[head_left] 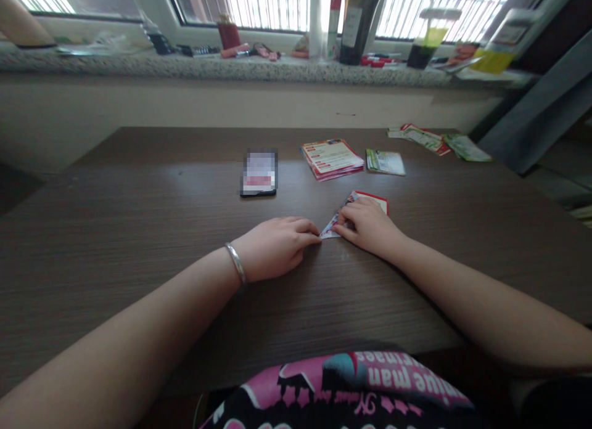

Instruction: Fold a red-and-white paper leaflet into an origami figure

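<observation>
A small printed leaflet (365,200), red-edged and folded into a pointed shape, lies on the dark wooden table (139,219). My right hand (367,227) lies flat on top of it, fingers pressing the fold. My left hand (277,247), with a silver bangle on the wrist, rests on the table with its fingertips touching the leaflet's near-left point. Most of the leaflet is hidden under my right hand.
A phone (259,173) lies face up beyond my left hand. A stack of red leaflets (332,158), a green leaflet (385,162) and more leaflets (423,137) lie toward the far right. Bottles and clutter line the stone windowsill (208,65).
</observation>
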{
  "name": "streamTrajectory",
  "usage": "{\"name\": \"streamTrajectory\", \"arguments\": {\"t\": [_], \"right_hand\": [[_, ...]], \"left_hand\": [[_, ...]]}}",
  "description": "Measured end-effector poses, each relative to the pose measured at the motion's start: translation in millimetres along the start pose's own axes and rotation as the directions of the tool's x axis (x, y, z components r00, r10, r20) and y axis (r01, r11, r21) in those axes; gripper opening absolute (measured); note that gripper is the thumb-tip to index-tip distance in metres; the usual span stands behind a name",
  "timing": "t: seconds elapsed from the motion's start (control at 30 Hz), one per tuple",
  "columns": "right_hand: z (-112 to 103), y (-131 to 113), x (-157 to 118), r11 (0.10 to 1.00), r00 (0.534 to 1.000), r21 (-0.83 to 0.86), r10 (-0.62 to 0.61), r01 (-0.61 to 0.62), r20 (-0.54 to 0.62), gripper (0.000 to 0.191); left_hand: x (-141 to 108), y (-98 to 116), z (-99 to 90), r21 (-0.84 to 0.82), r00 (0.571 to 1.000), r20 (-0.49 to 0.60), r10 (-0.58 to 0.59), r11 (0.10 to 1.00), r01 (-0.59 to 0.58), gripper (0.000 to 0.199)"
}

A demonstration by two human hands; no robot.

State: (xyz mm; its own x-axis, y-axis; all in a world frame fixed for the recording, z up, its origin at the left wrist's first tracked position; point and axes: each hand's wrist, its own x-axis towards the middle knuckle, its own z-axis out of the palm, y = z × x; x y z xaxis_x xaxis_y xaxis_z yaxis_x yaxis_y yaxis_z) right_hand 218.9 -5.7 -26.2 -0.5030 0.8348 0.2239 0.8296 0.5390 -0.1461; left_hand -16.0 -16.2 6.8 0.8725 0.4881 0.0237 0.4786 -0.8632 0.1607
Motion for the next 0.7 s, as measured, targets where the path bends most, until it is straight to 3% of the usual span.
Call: {"name": "streamTrajectory", "arguments": {"t": [0.13, 0.33, 0.47, 0.57, 0.7], "right_hand": [[-1.4, -0.5, -1.5, 1.000, 1.000, -0.017, -0.010, 0.010, -0.002, 0.024], [-2.4, -1.1, -3.5, 0.998, 0.998, -0.040, -0.050, 0.049, -0.028, 0.023], [-2.9, -1.6, -3.2, 0.997, 0.997, -0.047, -0.062, 0.060, -0.052, 0.023], [-5.0, -3.6, -2.4, 0.995, 0.992, -0.063, -0.086, 0.080, -0.091, 0.024], [-10.1, -7.7, -2.4, 0.983, 0.980, -0.117, -0.153, 0.138, -0.126, 0.028]], "left_hand": [[-1.1, -4.5, 0.8, -0.028, 1.000, 0.010, 0.011, 1.000, -0.010, 0.039], [-2.1, -16.3, 5.9, -0.177, 0.998, -0.061, 0.034, 0.983, -0.044, 0.032], [-0.4, -12.1, 9.0, -0.218, 0.994, -0.090, -0.067, 0.975, 0.046, 0.023], [2.0, -5.9, 12.9, -0.197, 0.980, -0.129, -0.150, 0.973, 0.123, 0.033], [5.7, -2.7, 17.8, -0.116, 0.969, -0.202, -0.144, 0.986, 0.123, 0.035]]}}
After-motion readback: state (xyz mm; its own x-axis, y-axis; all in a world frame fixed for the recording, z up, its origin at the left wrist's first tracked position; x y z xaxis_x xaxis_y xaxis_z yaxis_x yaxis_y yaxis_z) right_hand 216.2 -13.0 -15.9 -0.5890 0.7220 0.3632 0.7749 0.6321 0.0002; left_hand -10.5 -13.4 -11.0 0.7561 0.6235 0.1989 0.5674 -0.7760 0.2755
